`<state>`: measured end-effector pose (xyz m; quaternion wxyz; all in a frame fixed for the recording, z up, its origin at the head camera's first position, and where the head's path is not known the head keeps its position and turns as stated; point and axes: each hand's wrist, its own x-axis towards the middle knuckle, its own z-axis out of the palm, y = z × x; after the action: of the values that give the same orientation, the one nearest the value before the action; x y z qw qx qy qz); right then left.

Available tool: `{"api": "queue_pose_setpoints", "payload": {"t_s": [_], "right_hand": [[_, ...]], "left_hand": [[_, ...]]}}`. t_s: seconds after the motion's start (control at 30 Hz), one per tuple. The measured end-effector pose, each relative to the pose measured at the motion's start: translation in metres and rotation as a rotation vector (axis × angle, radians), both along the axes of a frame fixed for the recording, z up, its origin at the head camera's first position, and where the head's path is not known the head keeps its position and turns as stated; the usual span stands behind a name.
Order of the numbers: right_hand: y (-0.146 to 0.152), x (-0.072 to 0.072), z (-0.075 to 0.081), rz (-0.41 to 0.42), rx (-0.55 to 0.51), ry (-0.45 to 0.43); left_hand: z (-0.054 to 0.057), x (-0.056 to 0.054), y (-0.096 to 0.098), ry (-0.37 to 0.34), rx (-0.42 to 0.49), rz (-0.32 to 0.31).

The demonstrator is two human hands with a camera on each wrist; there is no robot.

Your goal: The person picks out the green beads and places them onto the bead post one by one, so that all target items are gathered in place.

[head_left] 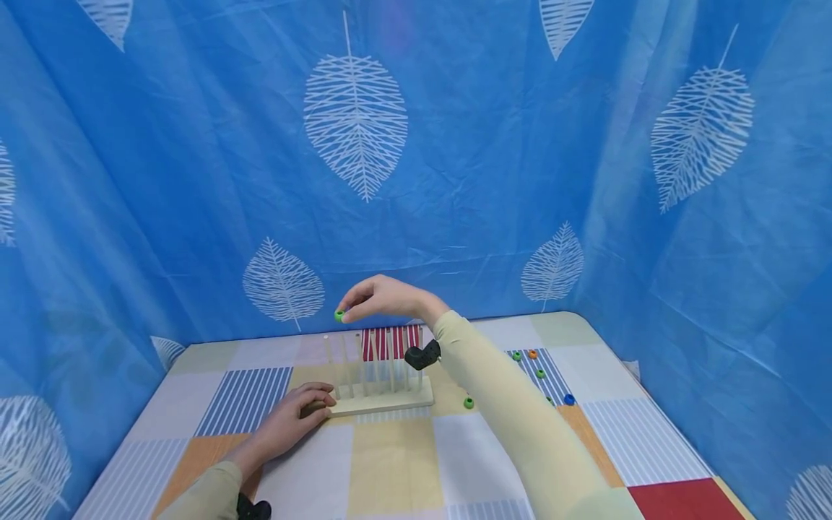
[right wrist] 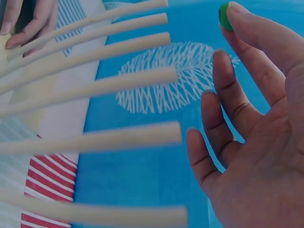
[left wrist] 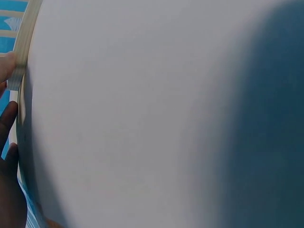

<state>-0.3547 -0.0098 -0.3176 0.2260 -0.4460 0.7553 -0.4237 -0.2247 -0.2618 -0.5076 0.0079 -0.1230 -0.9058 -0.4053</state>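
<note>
A pale wooden peg rack point(head_left: 383, 401) with several upright pegs stands on the table, all of them bare. At its left end my left hand point(head_left: 295, 419) grips the base between thumb and fingers. The same rack end point(left wrist: 21, 61) shows at the left edge of the left wrist view. My right hand point(head_left: 383, 297) is raised above the left pegs, pinching a green bead point(head_left: 339, 315) between thumb and index finger. In the right wrist view the green bead point(right wrist: 225, 17) sits beyond the peg tips, and the other fingers are loosely bent away from it.
Right of the rack lie loose beads: a green bead point(head_left: 469, 403) near it, an orange bead point(head_left: 533, 354), a blue bead point(head_left: 569, 399) and several more green ones, partly behind the right forearm. A patchwork cloth point(head_left: 390, 469) covers the table. Blue curtains point(head_left: 455, 180) enclose it.
</note>
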Motion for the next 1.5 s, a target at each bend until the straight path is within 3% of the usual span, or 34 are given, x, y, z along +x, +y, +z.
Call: {"api": "queue_pose_setpoints", "payload": {"t_s": [1.07, 1.5], "right_hand": [[-0.029, 0.003, -0.020, 0.006, 0.098, 0.015], [-0.024, 0.002, -0.016, 0.007, 0.085, 0.047]], "left_hand": [[0.000, -0.002, 0.001, -0.009, -0.002, -0.003], [-0.002, -0.002, -0.001, -0.009, -0.006, 0.000]]}}
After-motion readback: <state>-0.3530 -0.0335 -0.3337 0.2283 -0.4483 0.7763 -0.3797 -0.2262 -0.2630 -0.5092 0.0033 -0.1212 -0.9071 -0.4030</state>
